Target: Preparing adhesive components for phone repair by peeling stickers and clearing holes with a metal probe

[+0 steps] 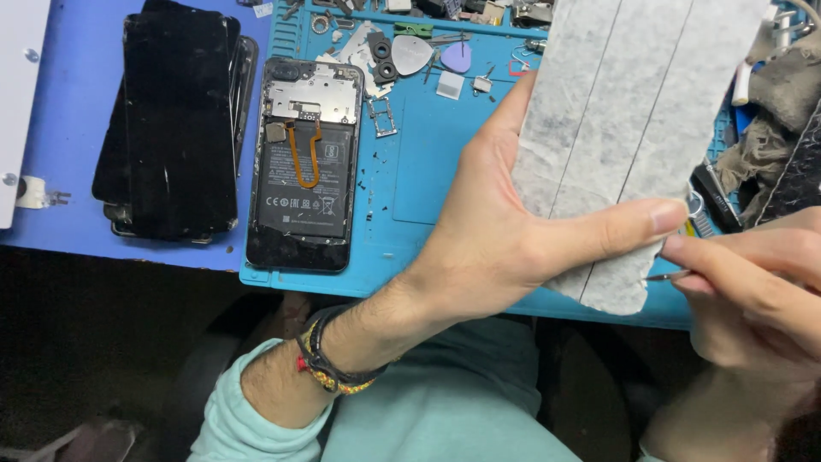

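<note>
Left hand (492, 231) grips crumpled white-grey sheet (624, 128).

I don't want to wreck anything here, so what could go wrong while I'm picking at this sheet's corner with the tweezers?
1. The tweezers in the right hand work at an already ragged corner of the white sheet; it may tear further.
2. The tip sits close to the left hand's thumb and could poke it.
3. The opened phone lies by the mat's near edge, beside the left forearm; a nudge might shift it.

Blue table (77, 128); teal repair mat (428, 171); stacked phone screens (175, 120)
</note>
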